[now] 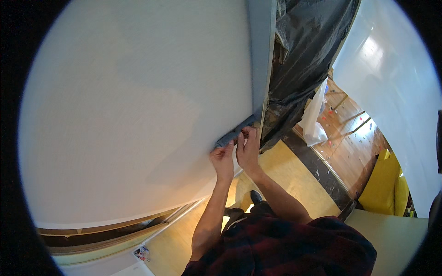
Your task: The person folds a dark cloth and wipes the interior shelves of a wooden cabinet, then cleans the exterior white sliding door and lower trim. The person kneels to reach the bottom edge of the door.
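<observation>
A rolled-up piece of blue-grey cloth [235, 132] lies slantwise across the lower right corner of a large white panel [129, 101]. My left hand [222, 160] pinches the roll's lower left end between thumb and fingers. Close beside it, my right hand [248, 149] has its bent fingers on the roll's upper right part, near the panel's edge. The right fingertips are partly hidden behind the hand. A blue-grey strip [261, 55] runs up the panel's right edge from where the roll meets it.
Black plastic sheeting [308, 60] hangs right of the panel, with white plastic film [315, 115] beyond it. A wooden floor [354, 142] strewn with scraps lies farther right, next to a yellow cushion-like block [386, 184]. Below the panel's left part runs a wooden ledge [106, 237].
</observation>
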`<action>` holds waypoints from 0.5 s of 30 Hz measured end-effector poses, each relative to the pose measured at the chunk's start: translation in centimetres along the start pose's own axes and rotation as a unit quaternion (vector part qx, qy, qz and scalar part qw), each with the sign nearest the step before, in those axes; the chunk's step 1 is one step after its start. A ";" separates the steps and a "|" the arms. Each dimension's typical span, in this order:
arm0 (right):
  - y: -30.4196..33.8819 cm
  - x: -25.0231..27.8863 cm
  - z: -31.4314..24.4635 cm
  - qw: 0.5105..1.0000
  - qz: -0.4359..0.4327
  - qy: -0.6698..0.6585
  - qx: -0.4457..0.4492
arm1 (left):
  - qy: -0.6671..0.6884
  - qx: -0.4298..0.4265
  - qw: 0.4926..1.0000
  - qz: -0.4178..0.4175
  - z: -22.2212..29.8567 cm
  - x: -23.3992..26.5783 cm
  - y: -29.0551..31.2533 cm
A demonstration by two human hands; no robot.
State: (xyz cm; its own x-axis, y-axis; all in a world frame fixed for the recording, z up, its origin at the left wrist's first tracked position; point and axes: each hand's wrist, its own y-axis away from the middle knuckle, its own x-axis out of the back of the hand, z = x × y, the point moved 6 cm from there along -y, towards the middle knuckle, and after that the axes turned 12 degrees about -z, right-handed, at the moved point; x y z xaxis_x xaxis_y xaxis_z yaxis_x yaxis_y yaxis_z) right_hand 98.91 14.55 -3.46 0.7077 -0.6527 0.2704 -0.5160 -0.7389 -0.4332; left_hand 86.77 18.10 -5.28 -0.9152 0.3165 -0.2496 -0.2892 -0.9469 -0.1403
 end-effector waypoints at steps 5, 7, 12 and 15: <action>3.0 -2.2 6.7 0.994 -0.033 0.041 -0.092 | -0.062 0.087 0.994 0.031 -8.8 2.0 0.6; 4.0 -2.7 10.3 0.991 -0.043 0.058 -0.114 | -0.080 0.139 0.987 0.016 -13.3 2.5 0.8; 5.8 -4.3 14.6 0.988 -0.038 0.041 -0.145 | -0.095 0.131 0.987 0.015 -16.8 3.4 1.3; 8.0 -7.0 18.6 0.971 -0.093 0.034 -0.216 | -0.065 0.204 0.975 0.058 -20.5 5.7 2.6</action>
State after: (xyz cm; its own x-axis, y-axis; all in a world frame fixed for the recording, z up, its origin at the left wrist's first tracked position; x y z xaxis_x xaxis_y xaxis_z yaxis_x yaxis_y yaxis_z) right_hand 98.81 16.28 -24.79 0.7817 -0.5000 0.3726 -0.5474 -0.8365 0.0260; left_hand 86.58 18.60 -26.66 -0.9685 0.2210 -0.1147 -0.2451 -0.9275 0.2821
